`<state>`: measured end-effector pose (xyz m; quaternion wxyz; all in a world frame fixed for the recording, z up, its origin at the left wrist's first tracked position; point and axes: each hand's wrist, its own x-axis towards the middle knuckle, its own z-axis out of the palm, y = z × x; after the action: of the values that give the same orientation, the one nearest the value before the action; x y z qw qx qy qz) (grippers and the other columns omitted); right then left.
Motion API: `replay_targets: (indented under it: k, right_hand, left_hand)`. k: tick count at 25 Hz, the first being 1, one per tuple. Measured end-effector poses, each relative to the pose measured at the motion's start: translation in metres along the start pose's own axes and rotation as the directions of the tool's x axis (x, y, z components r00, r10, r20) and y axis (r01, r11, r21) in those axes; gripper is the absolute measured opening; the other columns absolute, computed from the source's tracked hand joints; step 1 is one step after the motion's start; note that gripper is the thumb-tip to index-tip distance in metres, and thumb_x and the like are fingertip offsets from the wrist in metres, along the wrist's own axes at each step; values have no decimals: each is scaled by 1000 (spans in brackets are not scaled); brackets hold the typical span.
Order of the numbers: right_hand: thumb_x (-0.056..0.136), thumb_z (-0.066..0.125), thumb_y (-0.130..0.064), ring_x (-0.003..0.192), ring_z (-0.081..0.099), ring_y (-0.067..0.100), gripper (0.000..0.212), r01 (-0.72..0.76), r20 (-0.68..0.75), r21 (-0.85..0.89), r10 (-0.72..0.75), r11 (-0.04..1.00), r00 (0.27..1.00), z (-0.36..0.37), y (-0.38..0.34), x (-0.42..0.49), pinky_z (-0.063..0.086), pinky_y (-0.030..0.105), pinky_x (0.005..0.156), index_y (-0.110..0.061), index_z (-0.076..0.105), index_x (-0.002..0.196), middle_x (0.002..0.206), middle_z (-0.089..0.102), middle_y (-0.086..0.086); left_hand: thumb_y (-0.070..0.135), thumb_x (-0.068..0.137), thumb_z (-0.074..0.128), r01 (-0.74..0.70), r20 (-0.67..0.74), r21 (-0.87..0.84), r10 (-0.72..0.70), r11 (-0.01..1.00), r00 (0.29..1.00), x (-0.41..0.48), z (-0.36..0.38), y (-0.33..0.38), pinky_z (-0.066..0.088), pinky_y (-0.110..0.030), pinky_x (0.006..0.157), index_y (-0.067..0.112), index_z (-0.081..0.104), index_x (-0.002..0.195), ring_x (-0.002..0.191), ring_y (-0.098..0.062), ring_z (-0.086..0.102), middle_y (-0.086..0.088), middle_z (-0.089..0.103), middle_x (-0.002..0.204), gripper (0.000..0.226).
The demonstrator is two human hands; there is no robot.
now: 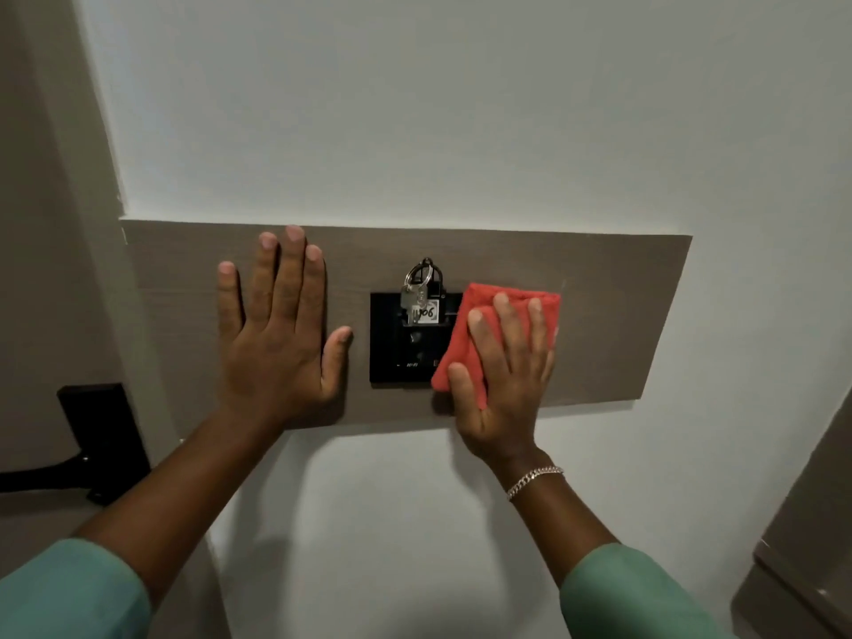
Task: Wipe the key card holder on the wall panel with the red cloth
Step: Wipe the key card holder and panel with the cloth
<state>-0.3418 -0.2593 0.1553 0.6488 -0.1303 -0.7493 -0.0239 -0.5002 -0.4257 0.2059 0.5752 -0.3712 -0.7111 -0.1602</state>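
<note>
The black square key card holder (401, 352) is mounted in the middle of a brown wood-grain wall panel (613, 315). A key ring with keys and a white tag (420, 297) sticks out of its top slot. My right hand (502, 385) presses a folded red cloth (511, 299) flat against the holder's right edge and the panel beside it, covering that side. My left hand (281, 329) lies flat on the panel to the left of the holder, fingers spread, thumb close to its left edge.
A black door handle and lock plate (99, 442) sit on the door at the lower left. White wall surrounds the panel. A brown cabinet edge (802, 546) shows at the lower right.
</note>
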Motion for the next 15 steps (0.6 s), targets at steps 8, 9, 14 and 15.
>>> replay_targets:
  k: [8,9,14,15]
  right_hand:
    - [93,48,-44,149,23,32,48,-38,-80,89,45,995,996,0,1,8,21,51,119,-25,46,137,150,44,5]
    - [92,48,-43,149,24,31,47,-129,-107,129,143,983,984,3,-8,12,21,49,120,-23,49,135,149,46,5]
    - [95,44,-48,149,21,30,45,27,-34,63,-25,998,999,1,3,-6,20,48,118,-28,44,136,150,41,4]
    - [94,46,-46,149,20,28,46,-33,-33,81,36,996,999,1,3,-6,20,48,118,-28,44,136,151,41,4]
  left_hand:
    - [47,95,32,1,-39,25,0,1000,999,1,4,1,1,-56,120,3,14,153,150,-36,8,-20,17,160,76]
    - [47,95,31,-2,-42,34,4,999,999,1,5,1,3,-57,119,2,15,153,149,-37,11,-20,17,160,76]
    - [47,95,31,4,-37,40,-2,999,999,0,4,2,6,-60,118,1,14,153,148,-38,11,-23,19,159,76]
    - [47,95,32,5,-32,36,-4,999,999,1,3,1,8,-61,118,1,14,153,148,-40,13,-23,19,159,76]
